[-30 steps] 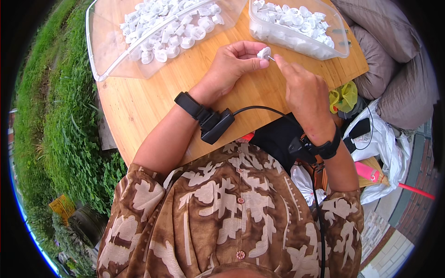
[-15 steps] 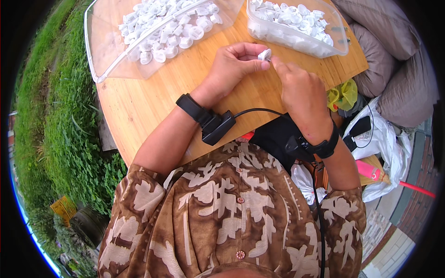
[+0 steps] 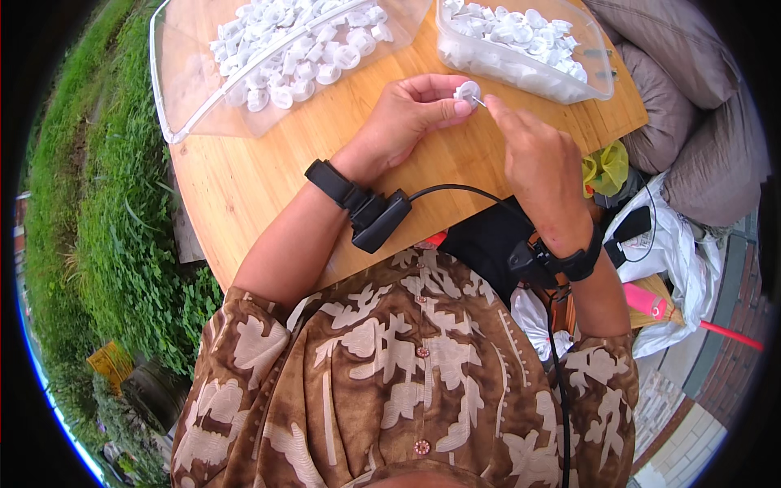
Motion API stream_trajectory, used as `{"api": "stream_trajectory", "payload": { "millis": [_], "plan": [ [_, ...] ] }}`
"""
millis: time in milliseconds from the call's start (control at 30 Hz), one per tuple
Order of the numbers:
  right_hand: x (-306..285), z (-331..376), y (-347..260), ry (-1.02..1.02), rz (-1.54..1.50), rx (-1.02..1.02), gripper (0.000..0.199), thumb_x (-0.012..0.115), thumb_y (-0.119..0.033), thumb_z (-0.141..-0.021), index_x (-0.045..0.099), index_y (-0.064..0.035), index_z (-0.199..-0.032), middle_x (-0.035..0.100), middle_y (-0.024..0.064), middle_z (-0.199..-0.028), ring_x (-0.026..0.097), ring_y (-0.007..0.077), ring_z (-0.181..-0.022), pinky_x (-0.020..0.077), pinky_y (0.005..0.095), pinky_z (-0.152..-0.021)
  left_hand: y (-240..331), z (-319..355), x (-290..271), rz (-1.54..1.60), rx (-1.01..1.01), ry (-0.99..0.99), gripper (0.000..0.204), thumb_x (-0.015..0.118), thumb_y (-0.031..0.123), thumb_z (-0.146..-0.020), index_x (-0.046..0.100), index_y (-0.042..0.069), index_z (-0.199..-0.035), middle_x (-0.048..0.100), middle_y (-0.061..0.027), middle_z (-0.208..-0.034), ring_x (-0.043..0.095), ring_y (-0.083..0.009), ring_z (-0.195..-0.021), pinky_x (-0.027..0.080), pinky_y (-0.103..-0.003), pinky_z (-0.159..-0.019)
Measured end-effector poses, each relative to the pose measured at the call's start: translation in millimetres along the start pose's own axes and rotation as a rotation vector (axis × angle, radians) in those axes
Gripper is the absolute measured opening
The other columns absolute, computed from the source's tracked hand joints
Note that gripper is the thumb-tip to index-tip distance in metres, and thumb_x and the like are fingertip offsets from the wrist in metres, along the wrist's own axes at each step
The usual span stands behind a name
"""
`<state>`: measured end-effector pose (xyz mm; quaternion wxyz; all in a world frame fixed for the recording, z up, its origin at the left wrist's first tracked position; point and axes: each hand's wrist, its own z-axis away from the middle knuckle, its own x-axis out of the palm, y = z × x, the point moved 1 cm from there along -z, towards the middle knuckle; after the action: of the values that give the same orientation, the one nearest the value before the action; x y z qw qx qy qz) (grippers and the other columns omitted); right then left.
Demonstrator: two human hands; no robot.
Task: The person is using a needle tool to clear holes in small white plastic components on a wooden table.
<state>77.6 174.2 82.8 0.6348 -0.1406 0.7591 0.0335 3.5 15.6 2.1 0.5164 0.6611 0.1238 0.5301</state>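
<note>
Between the thumb and fingers of my left hand [image 3: 419,114] is a small round white plastic part [image 3: 467,92], its flat face turned partly toward me. My right hand [image 3: 537,159] is closed around a thin metal-tipped tool [image 3: 480,102]; its tip points at the white part's face, and its handle is hidden in my fingers. Whether the tip touches the part I cannot tell. Both hands are above the wooden table [image 3: 325,154], near its middle.
A large clear bin [image 3: 175,98] with a heap of similar white parts stands at the far left. At the far right is a smaller clear tub [image 3: 521,69] of white pieces. Grey padded fabric [image 3: 700,122] and a white plastic bag [image 3: 691,268] lie right of the table. Wrist-worn devices trail a black cable [image 3: 455,192].
My right hand has drawn back slightly to the right, so more of the thin metal tip shows. The white part in my left hand has turned, showing more of its round face.
</note>
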Motion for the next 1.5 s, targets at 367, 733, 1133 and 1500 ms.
{"api": "stream_trajectory", "payload": {
  "millis": [367,733,1133,1500],
  "plan": [
    [0,-1,-7,-0.007,0.142,-0.036,0.035,0.05,-0.006,-0.082,0.058,-0.0056,-0.117,0.064,0.0113,-0.083,0.065,0.0284,-0.069,0.0523,0.0383,-0.061,-4,0,1,-0.159,0.084,0.05,0.034,0.073,0.003,-0.078,0.06,0.0,-0.11,0.066,-0.0069,-0.102,0.062,-0.0114,-0.091,0.05,-0.024,-0.083],
    [3,-3,-5,-0.034,0.141,-0.05,0.032,0.05,-0.006,-0.082,0.058,-0.0046,-0.113,0.064,0.0131,-0.08,0.065,0.0295,-0.068,0.0525,0.038,-0.06,-1,0,3,-0.179,0.046,0.079,0.033,0.071,0.006,-0.08,0.06,-0.001,-0.111,0.065,-0.0078,-0.103,0.062,-0.0129,-0.093,0.05,-0.026,-0.085],
    [20,-7,25,0.153,-0.859,0.23,0.036,0.065,-0.005,-0.083,0.06,-0.003,-0.119,0.065,0.0053,-0.081,0.052,0.0089,-0.055,0.0422,0.026,-0.05,-2,0,-1,0.116,-0.03,-0.121,0.029,0.063,0.008,-0.088,0.056,0.003,-0.115,0.061,-0.0072,-0.112,0.06,-0.0168,-0.104,0.05,-0.027,-0.092],
    [33,-10,30,-0.018,-1.42,0.356,0.017,0.065,-0.008,-0.085,0.062,-0.001,-0.101,0.061,-0.0001,-0.076,0.042,-0.0005,-0.051,0.0291,0.0143,-0.043,1,5,6,0.082,-0.04,-0.156,0.027,0.063,0.008,-0.088,0.058,0.001,-0.113,0.062,-0.0082,-0.11,0.061,-0.0162,-0.102,0.051,-0.027,-0.09]
  ]
}}
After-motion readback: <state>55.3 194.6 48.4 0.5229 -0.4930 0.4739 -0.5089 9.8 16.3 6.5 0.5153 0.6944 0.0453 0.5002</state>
